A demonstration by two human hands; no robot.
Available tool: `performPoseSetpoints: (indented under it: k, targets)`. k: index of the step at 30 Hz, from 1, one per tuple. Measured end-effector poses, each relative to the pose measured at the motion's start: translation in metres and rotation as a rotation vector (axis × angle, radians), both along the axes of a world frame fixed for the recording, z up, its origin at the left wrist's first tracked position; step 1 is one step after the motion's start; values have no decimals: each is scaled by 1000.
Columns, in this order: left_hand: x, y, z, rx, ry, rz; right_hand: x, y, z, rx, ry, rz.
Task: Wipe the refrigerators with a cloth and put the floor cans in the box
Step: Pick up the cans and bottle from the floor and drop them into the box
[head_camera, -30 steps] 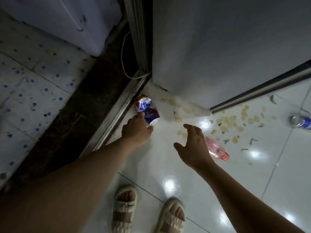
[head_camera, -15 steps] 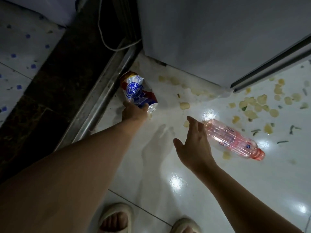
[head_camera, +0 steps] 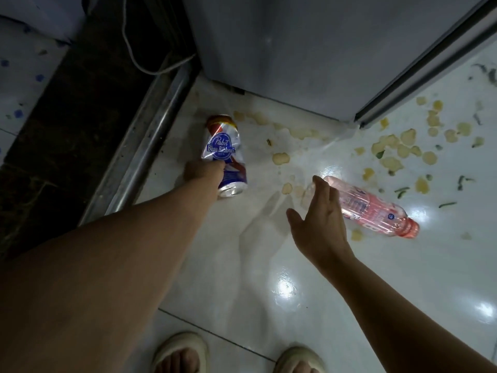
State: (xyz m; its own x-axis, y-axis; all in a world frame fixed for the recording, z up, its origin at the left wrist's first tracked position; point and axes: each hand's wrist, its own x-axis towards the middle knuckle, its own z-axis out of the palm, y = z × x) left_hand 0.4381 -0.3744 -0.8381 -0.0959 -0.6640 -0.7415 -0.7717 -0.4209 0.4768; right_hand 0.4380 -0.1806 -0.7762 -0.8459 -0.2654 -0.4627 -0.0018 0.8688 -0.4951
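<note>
Your left hand (head_camera: pixel 204 170) closes around the dented beer can (head_camera: pixel 224 154), which lies on the white tile floor (head_camera: pixel 269 265) beside the metal door track (head_camera: pixel 150 146), near the corner of the refrigerator (head_camera: pixel 309 49). Your right hand (head_camera: pixel 320 224) hovers spread wide and holds nothing, its fingertips (head_camera: pixel 318 181) over the bottom end of the pink bottle (head_camera: pixel 376 208) lying on its side. Yellowish food scraps (head_camera: pixel 403 149) litter the floor along the refrigerator's lower edge.

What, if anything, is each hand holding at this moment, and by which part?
The left hand grips the dented beer can around its middle. The right hand is open, holding nothing, beside the pink bottle.
</note>
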Motion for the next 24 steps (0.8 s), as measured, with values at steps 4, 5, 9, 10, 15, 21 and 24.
performPoseSetpoints:
  k: [4,5,9,10,15,21,24]
  targets:
    - [9,27,26,-28,6,-125,-3,30,10,76,38,-28]
    - [11,36,31,-51,10,-171,-7,41,10,121,52,-23]
    - [12,68,47,-143,0,-371,-23,81,2,325,83,49]
    - [11,75,48,-143,2,-402,-28,89,-2,371,82,61]
    - [7,95,46,-176,-6,-541,-53,115,-27,495,88,126]
    - [11,101,42,-222,-9,-609,-62,125,-49,516,125,210]
    - [16,103,54,-230,-3,-652,-56,127,-37,490,140,197]
